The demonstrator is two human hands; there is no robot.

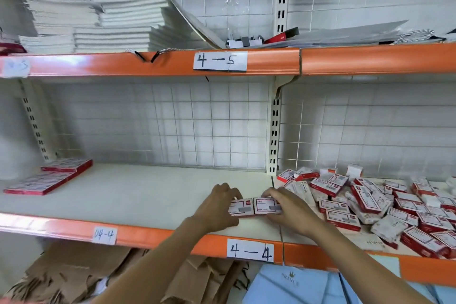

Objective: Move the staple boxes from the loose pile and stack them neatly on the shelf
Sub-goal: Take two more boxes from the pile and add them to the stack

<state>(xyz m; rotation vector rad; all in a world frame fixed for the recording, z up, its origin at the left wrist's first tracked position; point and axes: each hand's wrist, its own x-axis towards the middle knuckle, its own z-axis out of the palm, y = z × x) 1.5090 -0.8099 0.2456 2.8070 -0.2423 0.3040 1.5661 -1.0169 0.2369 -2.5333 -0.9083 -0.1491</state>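
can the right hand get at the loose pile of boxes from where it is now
Probably yes: the right hand rests on a staple box just beside the loose pile, on the same shelf, nothing between them.

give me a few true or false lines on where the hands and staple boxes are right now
1. Both hands are on two boxes lying side by side. True: left hand, right hand.
2. The pile lies left of the hands. False: it lies to their right.
3. The label below the hands reads 4-4. True.
4. The two boxes sit on the top shelf. False: they sit on the middle shelf.
5. The flat red packs are inside the pile. False: they lie far left, apart from it.
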